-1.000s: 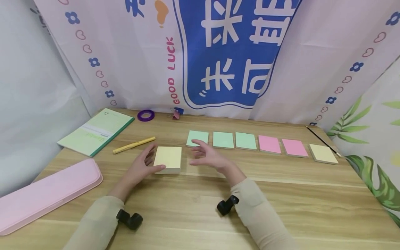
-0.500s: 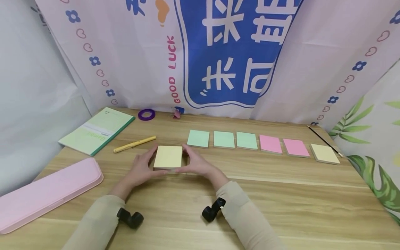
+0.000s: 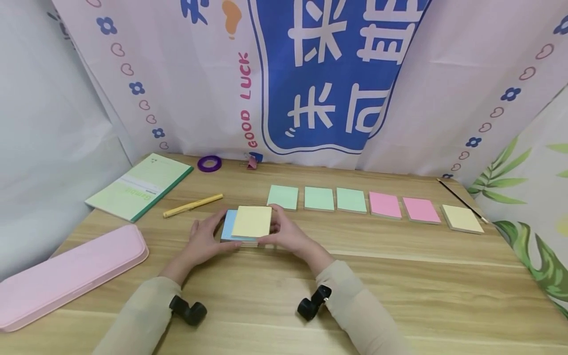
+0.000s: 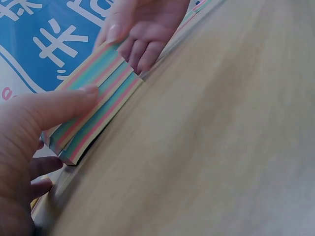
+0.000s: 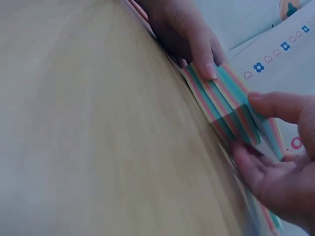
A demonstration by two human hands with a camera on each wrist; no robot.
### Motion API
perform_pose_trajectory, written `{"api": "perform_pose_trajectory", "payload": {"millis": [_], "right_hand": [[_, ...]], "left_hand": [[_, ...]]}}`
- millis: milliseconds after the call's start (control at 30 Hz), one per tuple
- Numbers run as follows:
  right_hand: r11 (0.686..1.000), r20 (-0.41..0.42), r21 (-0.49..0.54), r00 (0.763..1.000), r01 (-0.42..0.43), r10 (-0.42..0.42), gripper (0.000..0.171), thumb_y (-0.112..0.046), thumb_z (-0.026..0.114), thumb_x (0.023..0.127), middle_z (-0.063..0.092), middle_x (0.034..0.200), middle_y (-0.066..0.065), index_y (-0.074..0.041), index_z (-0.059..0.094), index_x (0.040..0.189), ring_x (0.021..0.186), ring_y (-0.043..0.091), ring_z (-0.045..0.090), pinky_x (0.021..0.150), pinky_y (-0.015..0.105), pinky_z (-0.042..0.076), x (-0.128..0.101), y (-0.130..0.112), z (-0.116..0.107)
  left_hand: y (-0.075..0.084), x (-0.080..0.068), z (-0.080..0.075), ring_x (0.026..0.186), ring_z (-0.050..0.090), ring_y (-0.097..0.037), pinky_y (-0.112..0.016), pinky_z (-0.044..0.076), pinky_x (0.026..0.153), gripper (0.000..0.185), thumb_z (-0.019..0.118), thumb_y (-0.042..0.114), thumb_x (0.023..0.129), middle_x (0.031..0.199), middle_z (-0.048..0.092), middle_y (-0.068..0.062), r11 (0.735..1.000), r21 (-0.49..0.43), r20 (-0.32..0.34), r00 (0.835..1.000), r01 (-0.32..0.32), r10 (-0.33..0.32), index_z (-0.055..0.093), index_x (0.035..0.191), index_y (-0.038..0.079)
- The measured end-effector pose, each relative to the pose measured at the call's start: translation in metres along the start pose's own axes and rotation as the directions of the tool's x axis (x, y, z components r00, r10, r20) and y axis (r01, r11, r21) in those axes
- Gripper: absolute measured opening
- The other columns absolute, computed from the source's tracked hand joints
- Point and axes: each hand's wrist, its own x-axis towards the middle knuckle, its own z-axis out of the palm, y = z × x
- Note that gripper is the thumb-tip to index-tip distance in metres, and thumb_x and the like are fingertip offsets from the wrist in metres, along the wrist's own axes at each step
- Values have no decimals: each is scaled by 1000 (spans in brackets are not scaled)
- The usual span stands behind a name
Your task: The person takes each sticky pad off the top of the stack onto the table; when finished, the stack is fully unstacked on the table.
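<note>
A short stack of sticky note pads (image 3: 228, 225) stands left of the middle of the table, its uppermost sheet blue. My left hand (image 3: 206, 238) grips the stack from the left, thumb along the near side. Over it, shifted to the right, lies a yellow-topped sticky note pad (image 3: 252, 221). My right hand (image 3: 289, 232) pinches that pad at its right side, thumb on the near edge. In the right wrist view the pad's striped edge (image 5: 269, 129) is fanned away from the striped stack (image 5: 216, 103).
A row of green pads (image 3: 318, 198), pink pads (image 3: 384, 204) and a yellow pad (image 3: 462, 218) runs to the right, near a thin black pencil (image 3: 461, 199). Leftward lie a yellow pen (image 3: 193, 205), notebook (image 3: 139, 186), purple tape roll (image 3: 209, 163) and pink case (image 3: 73, 276).
My right hand came in from the right to the stack, took hold of the top yellow pad and slid it rightward, exposing blue beneath. My left hand stays at the stack.
</note>
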Motion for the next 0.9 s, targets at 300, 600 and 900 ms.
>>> {"api": "perform_pose_trajectory", "payload": {"millis": [300,600,900], "right_hand": [[909,-11,408,995,-88,101,91,19,56,69,45,116,26,-17,7,137,89,26,55,79,34,43,-30,0,-42],[907,2,416,997,-72,79,87,18,49,74,38,120,27,-15,-1,138,89,23,55,81,34,43,-70,2,-106],[912,24,397,994,-103,102,89,19,49,73,31,124,32,-12,-4,138,89,26,55,81,35,43,-76,19,-124]], "left_hand": [[-1,1,3,118,28,-37,-60,0,92,96,68,51,64,130,34,-21,1000,9,2,1000,-4,4,26,134,1],[-2,0,0,119,27,-37,-59,-2,92,95,69,49,65,131,32,-22,1000,-3,1,1000,8,-8,26,134,1],[-1,-1,1,118,27,-38,-59,-1,92,95,69,48,64,131,32,-22,1000,0,3,1000,-1,1,26,134,1]]}}
